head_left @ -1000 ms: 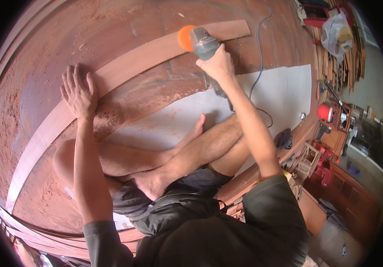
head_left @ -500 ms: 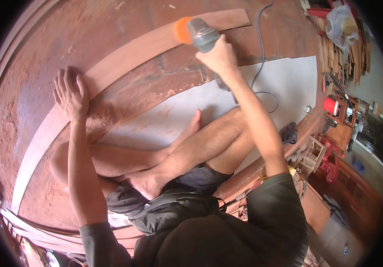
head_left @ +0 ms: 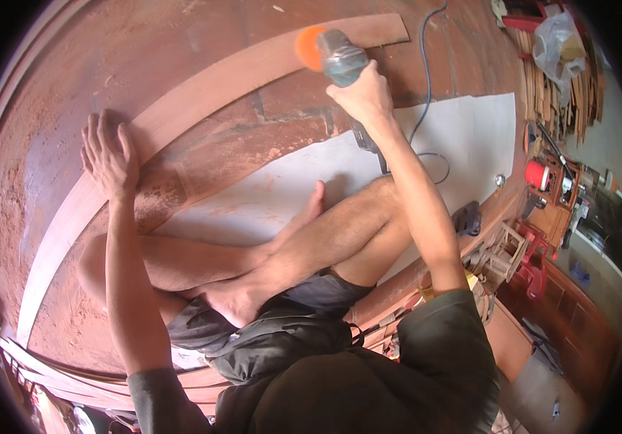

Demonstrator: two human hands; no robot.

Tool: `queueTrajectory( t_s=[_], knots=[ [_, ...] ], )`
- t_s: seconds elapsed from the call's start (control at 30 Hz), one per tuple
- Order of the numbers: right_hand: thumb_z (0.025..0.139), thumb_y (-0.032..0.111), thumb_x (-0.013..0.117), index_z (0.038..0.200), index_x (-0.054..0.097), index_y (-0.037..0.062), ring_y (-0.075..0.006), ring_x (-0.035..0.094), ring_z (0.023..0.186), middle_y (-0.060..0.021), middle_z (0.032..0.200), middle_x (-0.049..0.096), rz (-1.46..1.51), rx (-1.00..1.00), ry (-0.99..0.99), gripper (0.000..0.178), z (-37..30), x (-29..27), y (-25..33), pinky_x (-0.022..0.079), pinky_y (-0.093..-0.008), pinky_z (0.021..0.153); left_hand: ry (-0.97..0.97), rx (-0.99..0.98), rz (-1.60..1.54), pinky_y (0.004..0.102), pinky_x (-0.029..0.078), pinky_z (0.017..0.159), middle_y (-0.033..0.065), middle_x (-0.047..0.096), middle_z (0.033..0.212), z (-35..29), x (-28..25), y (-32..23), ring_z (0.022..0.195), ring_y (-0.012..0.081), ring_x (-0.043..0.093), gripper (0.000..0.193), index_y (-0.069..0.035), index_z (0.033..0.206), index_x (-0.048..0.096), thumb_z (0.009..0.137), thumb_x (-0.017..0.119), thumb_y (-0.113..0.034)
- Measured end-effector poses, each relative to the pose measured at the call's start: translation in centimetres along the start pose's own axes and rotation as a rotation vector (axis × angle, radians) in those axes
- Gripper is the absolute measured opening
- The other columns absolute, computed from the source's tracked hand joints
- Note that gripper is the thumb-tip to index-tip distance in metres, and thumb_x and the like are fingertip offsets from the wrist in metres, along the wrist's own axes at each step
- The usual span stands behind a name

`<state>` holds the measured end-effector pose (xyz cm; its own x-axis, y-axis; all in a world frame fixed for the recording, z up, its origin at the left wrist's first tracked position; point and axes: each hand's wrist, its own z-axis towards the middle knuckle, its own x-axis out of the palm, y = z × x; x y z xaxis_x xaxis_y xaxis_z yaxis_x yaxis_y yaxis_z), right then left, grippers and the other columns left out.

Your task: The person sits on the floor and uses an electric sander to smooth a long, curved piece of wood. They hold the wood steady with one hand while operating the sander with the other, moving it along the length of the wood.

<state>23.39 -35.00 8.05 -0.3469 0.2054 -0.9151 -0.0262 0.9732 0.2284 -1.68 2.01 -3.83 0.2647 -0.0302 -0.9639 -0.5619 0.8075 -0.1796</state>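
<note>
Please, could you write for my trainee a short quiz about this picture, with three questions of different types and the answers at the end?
1. Choose one. The right hand holds: (a) a hammer, (b) a power tool, (c) a paintbrush.
2. True or false: the left hand rests on the curved wooden strip.
3. Fill in the colour: the tool's round disc is ____.

Key: 1. b; 2. true; 3. orange.
</note>
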Motion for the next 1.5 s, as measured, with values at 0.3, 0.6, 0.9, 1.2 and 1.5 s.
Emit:
queueTrajectory(
  t_s=[0.3, 0.6, 0.9, 1.2, 1.5],
  knots=[
    [0.066, 0.038, 0.089, 0.117, 0.066, -0.0093, -0.0369, 0.071, 0.110, -0.0308, 0.117, 0.070, -0.042, 0.231, -0.110, 0.073, 7.9, -3.8, -10.6, 0.056, -0.0432, 0.097, -0.027, 0.016, 0.006, 0.0462, 0.020, 0.126, 0.0052, 0.038, 0.164, 0.1, 0.6, 0.1, 0.155, 0.0279, 0.028, 0.058, -0.021, 0.157, 0.041, 0.107, 0.039, -0.051],
    [0.066, 0.037, 0.087, 0.130, 0.053, -0.0131, -0.0392, 0.070, 0.113, -0.0330, 0.123, 0.067, -0.057, 0.129, -0.088, 0.088, 4.3, -1.3, -3.1, 0.057, -0.0414, 0.098, -0.033, 0.015, 0.010, 0.0458, 0.020, 0.126, 0.0046, 0.038, 0.164, 0.1, 0.6, 0.3, 0.155, 0.0274, 0.028, 0.058, -0.022, 0.157, 0.042, 0.107, 0.039, -0.051],
    [0.064, 0.047, 0.085, 0.111, 0.074, -0.0079, -0.0358, 0.072, 0.110, -0.0296, 0.114, 0.072, -0.047, 0.309, -0.210, 0.074, 11.1, -4.8, -10.6, 0.056, -0.0406, 0.095, -0.025, 0.002, -0.007, 0.0475, 0.019, 0.127, 0.0053, 0.038, 0.164, 0.0, 0.7, 0.0, 0.155, 0.0284, 0.027, 0.058, -0.023, 0.157, 0.042, 0.107, 0.039, -0.051],
    [0.066, 0.039, 0.085, 0.128, 0.058, -0.0112, -0.0382, 0.068, 0.118, -0.0318, 0.125, 0.067, -0.065, 0.155, -0.111, 0.084, 5.7, -1.2, -2.6, 0.053, -0.0428, 0.101, -0.017, -0.011, -0.004, 0.0486, 0.020, 0.126, 0.0081, 0.037, 0.164, 0.1, 0.2, 0.1, 0.155, 0.0310, 0.028, 0.057, -0.021, 0.156, 0.043, 0.107, 0.041, -0.049],
    [0.066, 0.035, 0.084, 0.101, 0.075, -0.0027, -0.0337, 0.075, 0.097, -0.0253, 0.100, 0.076, -0.010, 0.177, -0.167, 0.052, 7.0, -1.1, -2.5, 0.058, -0.0417, 0.087, -0.032, -0.034, 0.002, 0.0492, 0.021, 0.125, 0.0080, 0.039, 0.163, 0.2, -0.6, -0.9, 0.153, 0.0302, 0.031, 0.055, -0.020, 0.155, 0.045, 0.106, 0.044, -0.046]
  ],
)
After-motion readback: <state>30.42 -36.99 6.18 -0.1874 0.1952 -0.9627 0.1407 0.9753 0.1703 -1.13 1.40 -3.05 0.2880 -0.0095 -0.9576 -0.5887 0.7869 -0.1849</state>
